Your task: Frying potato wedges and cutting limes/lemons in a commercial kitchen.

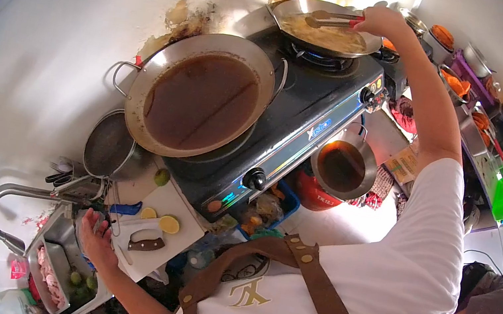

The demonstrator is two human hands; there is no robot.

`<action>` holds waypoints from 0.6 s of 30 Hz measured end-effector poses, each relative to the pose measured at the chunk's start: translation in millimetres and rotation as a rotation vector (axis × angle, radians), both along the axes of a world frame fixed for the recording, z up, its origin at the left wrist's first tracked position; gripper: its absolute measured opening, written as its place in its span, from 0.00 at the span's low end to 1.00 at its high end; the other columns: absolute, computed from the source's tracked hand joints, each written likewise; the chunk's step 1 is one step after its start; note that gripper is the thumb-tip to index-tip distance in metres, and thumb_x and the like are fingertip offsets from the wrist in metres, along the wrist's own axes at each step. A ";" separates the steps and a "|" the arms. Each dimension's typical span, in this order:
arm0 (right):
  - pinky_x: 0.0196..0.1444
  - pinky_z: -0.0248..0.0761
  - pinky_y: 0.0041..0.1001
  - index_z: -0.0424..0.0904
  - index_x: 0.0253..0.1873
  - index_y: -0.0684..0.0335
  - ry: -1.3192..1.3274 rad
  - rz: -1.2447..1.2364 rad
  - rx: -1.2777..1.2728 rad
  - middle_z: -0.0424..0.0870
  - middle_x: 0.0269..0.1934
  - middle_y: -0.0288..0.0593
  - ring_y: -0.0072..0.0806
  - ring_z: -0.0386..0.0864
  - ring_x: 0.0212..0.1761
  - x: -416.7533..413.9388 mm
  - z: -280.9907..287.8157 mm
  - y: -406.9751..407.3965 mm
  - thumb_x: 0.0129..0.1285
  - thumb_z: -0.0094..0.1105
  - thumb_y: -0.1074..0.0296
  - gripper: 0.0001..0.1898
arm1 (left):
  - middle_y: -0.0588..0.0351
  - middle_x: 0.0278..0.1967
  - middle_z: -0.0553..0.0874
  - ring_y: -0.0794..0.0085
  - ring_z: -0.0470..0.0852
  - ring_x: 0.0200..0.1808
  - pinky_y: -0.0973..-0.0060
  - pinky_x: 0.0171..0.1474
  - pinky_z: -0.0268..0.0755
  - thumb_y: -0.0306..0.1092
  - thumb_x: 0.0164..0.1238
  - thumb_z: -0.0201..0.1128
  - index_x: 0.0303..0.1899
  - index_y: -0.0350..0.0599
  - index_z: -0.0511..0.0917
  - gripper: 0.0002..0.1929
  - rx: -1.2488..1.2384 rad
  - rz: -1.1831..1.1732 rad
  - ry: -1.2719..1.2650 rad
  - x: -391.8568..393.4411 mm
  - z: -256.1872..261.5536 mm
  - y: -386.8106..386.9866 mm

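My right hand (pixel 381 22) grips red-handled metal tongs (pixel 331 20). Their tips hang over a wok (pixel 298 9) of pale yellow frying food on the far burner, where a blue flame shows. My left hand (pixel 98 241) is spread at the sink's edge, beside the white cutting board (pixel 171 211); nothing is plainly in its grasp. On the board are cut lemon halves (pixel 169 224) and a knife or chopper with a brown riveted handle (pixel 146 243). A large wok of dark brown liquid (pixel 203 103) sits on the near burner of the gas stove (pixel 298 120).
Left of the stove stands a deep pot (pixel 110 144). The metal sink (pixel 91 293) holds green fruit and a tray of raw meat (pixel 51 278). Below the stove's front, a pan of dark liquid (pixel 343 168) rests on a red cylinder (pixel 315 196). Another person (pixel 490 305) bends at right.
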State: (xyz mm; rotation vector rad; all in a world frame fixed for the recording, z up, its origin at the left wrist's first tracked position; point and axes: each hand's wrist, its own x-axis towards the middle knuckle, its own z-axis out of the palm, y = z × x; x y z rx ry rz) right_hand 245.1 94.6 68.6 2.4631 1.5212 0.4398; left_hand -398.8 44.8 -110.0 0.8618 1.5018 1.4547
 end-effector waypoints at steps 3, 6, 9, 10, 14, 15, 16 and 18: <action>0.44 0.73 0.35 0.81 0.44 0.56 -0.039 -0.040 -0.053 0.83 0.40 0.43 0.36 0.81 0.42 1.7 3.0 -6.0 0.51 0.59 0.44 0.23 | 0.63 0.48 0.75 0.75 0.71 0.41 0.76 0.44 0.62 0.53 0.66 0.51 0.53 0.51 0.73 0.22 0.013 -0.032 0.002 -1.9 -3.8 5.5; 0.45 0.73 0.35 0.82 0.44 0.56 -0.128 -0.046 -0.048 0.83 0.40 0.43 0.36 0.81 0.42 27.9 -7.8 -18.0 0.51 0.59 0.44 0.23 | 0.62 0.49 0.74 0.74 0.72 0.43 0.74 0.46 0.62 0.54 0.66 0.50 0.54 0.50 0.72 0.22 0.024 -0.068 -0.024 -3.1 -8.1 14.6; 0.45 0.73 0.35 0.82 0.42 0.57 -0.055 -0.059 0.001 0.82 0.40 0.45 0.38 0.80 0.42 16.8 1.2 -27.8 0.51 0.58 0.45 0.22 | 0.61 0.51 0.74 0.72 0.72 0.44 0.73 0.46 0.62 0.54 0.67 0.50 0.55 0.49 0.71 0.23 0.008 -0.082 -0.035 -1.0 -6.6 17.2; 0.44 0.73 0.36 0.82 0.41 0.58 0.059 -0.112 -0.022 0.82 0.40 0.47 0.39 0.80 0.42 6.8 7.3 -34.0 0.52 0.57 0.45 0.22 | 0.60 0.52 0.74 0.72 0.72 0.45 0.72 0.47 0.62 0.54 0.67 0.49 0.56 0.48 0.69 0.24 0.002 -0.097 -0.030 0.6 -4.9 16.8; 0.46 0.72 0.39 0.78 0.45 0.62 -0.081 0.030 0.084 0.81 0.41 0.50 0.40 0.80 0.43 54.9 -19.5 -44.5 0.55 0.54 0.48 0.22 | 0.58 0.53 0.73 0.71 0.73 0.45 0.71 0.47 0.63 0.54 0.67 0.49 0.57 0.47 0.67 0.25 0.009 -0.124 -0.056 4.9 -5.1 23.9; 0.46 0.72 0.39 0.78 0.45 0.62 -0.075 0.054 0.081 0.81 0.41 0.50 0.40 0.80 0.43 49.6 -23.3 -43.7 0.55 0.54 0.48 0.22 | 0.57 0.53 0.73 0.70 0.74 0.44 0.71 0.46 0.64 0.54 0.67 0.49 0.57 0.46 0.66 0.25 0.004 -0.179 -0.081 1.4 -7.7 27.4; 0.45 0.72 0.39 0.77 0.46 0.62 -0.040 -0.002 0.108 0.81 0.41 0.51 0.41 0.80 0.44 44.2 -29.1 -46.5 0.55 0.54 0.48 0.23 | 0.57 0.54 0.74 0.69 0.75 0.43 0.71 0.45 0.65 0.55 0.67 0.49 0.58 0.46 0.65 0.26 0.000 -0.234 -0.106 -2.2 -7.8 29.9; 0.45 0.72 0.39 0.76 0.47 0.62 -0.006 -0.044 0.132 0.81 0.41 0.52 0.41 0.79 0.45 43.1 -37.3 -51.8 0.56 0.54 0.48 0.23 | 0.55 0.54 0.74 0.69 0.76 0.42 0.72 0.44 0.67 0.55 0.67 0.49 0.59 0.45 0.64 0.27 -0.017 -0.264 -0.129 -2.1 -5.4 32.4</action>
